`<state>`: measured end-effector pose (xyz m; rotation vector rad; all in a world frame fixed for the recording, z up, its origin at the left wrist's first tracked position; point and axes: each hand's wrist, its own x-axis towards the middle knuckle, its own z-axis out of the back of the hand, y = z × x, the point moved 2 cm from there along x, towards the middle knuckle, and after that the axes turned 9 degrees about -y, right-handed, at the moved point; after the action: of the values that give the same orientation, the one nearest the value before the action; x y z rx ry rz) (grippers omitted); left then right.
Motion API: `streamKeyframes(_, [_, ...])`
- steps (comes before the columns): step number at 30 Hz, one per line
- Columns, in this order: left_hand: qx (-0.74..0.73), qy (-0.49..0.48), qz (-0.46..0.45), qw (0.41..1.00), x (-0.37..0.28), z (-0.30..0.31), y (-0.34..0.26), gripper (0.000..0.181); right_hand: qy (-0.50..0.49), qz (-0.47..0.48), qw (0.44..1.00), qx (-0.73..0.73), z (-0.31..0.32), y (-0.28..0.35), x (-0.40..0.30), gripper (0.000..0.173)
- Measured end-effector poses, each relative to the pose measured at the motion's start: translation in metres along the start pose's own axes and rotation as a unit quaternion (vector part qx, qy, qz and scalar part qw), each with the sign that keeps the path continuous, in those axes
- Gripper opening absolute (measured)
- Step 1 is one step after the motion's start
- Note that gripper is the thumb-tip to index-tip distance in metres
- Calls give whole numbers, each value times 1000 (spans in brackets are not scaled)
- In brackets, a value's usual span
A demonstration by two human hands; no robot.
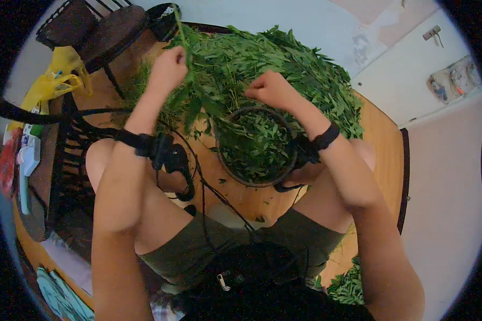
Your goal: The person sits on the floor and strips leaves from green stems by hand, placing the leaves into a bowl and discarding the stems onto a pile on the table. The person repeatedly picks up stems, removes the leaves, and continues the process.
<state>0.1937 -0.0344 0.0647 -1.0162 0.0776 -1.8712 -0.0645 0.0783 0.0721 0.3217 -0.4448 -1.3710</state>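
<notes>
My left hand (pixel 170 68) is closed around a long green leafy stem (pixel 183 36). The stem's top rises above the fist, and its leaves hang below it. Over the far rim of a round bucket (pixel 221 162), my right hand (pixel 271 89) is curled with its fingertips together. Whether it pinches anything cannot be made out. Loose green leaves (pixel 261 146) lie inside the bucket, which stands on the floor between my feet. Beyond both hands spreads a large heap of leafy stems (pixel 281 56).
Thin stripped-looking stalks (pixel 144 94) lie left of the heap. A dark wooden chair (pixel 118 28) and a black bin (pixel 160 26) stand beyond. At left, a yellow plastic bag (pixel 62 76) rests on dark furniture. Black cables (pixel 209 180) cross before me. More leaves (pixel 347 285) lie at lower right.
</notes>
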Motion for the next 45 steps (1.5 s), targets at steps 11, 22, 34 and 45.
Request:
streamKeyframes(11, [-168, 9, 54, 984, 0, 10, -18, 33, 39, -33, 990, -131, -70, -91, -15, 42])
streamKeyframes(22, [-191, -26, 68, 979, -20, -2, -68, 31, -44, -45, 907, 416, -42, 10, -4, 40])
streamKeyframes(34, [-186, -30, 51, 981, -31, -5, -79, 32, -139, 51, 980, 135, -32, 22, -5, 26])
streamKeyframes(45, [-181, 111, 31, 977, -38, -20, -78, 26, -183, 49, 968, 164, -25, 19, -3, 22])
